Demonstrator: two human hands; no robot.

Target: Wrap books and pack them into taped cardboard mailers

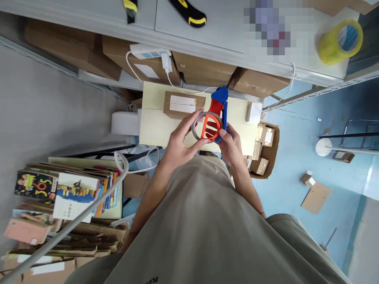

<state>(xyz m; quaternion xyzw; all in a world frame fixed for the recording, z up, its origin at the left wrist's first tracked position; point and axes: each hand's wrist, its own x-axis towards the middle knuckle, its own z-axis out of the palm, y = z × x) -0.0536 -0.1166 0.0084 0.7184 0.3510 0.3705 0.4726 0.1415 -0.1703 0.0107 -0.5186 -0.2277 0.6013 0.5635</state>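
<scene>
Above the pale yellow table I hold a red and blue tape dispenser with both hands. A thin roll of tape sits around its orange hub. My left hand curls about the roll's left side, thumb on the lower rim and fingers at the upper edge. On the dispenser's right side, my right hand grips near the blue part, its thumb against the hub; its other fingers are mostly hidden. Just behind the dispenser, a small cardboard box with a white label lies on the table.
A white box stands at the table's right end. The grey shelf behind bears a cutter and yellow tape. A carton of small boxes is at right, stacked books at left. White cables run along the back.
</scene>
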